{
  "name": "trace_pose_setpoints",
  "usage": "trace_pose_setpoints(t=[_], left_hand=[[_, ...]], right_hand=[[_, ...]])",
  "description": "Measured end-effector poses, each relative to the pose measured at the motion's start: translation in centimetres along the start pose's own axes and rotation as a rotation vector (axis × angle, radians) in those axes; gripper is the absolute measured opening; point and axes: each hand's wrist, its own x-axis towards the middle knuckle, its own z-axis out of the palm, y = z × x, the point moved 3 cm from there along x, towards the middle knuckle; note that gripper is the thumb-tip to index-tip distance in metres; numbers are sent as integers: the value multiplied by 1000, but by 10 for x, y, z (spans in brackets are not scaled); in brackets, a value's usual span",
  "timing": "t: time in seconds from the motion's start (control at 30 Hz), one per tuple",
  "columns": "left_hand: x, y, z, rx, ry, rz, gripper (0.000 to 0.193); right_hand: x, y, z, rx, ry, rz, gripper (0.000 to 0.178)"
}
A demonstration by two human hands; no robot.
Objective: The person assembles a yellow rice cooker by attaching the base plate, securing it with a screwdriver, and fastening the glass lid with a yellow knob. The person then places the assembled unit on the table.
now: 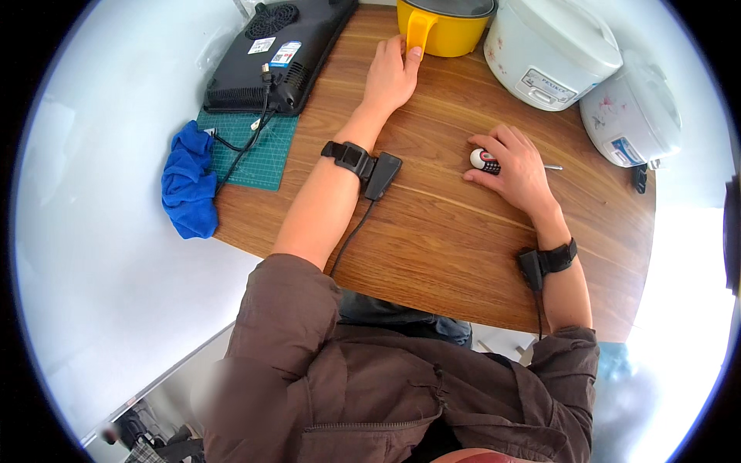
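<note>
At the far edge of the table stands a yellow pot (451,37) with a dark top, partly cut off by the picture's rim. My left hand (391,75) reaches up to it, its fingers and thumb closed on the pot's yellow handle (419,31). My right hand (515,166) rests on the table with fingers and thumb curled round a screwdriver (485,160). Its white, red and black handle end shows between thumb and forefinger, and the thin metal shaft sticks out on the hand's other side. The middle of the screwdriver is hidden under my palm.
Two white rice cookers, one large (540,54) and one smaller (629,116), stand at the right back. At the left, a black induction cooker (270,65) lies underside up, partly on a green cutting mat (266,158). Its cable trails beside a blue cloth (189,185).
</note>
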Motion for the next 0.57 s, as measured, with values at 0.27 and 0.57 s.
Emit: trace_pose_setpoints(t=[0.27,0.57], left_hand=[[3,-3,4,33,-21,4,44],[3,6,2,26,-25,-49,40]], right_hand=[[3,-3,-12,8,-25,-16,50],[-36,-28,-160,621,570,-247,79]])
